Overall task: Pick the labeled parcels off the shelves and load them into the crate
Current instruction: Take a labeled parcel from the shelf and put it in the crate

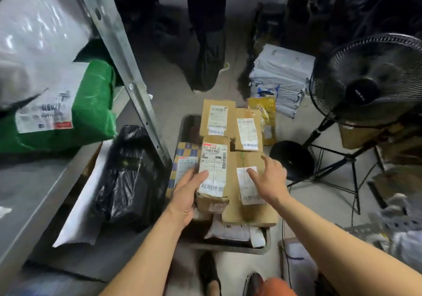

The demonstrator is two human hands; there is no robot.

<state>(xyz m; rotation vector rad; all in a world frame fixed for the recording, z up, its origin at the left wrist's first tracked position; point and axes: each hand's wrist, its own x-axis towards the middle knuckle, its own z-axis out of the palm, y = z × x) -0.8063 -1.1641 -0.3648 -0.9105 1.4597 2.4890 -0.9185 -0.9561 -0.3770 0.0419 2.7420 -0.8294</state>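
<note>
Where the grey plastic crate [260, 249] stands on the floor, labelled cardboard parcels are heaped above its rim. One narrow carton [213, 172], creased, with a white printed label, is gripped at its near left edge by the left hand [188, 193]. Just beside it, a flat brown box [249, 186] is touched by the right hand [269, 179], fingers spread straight. A green plastic mailer [96, 103] lies on the metal shelf [34, 193].

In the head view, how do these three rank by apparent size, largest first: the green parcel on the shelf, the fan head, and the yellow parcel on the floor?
1. green parcel and fan head: they look alike in size, and the parcel is nearer the camera, so I do not rank them.
2. yellow parcel: clearly the smallest.
</note>
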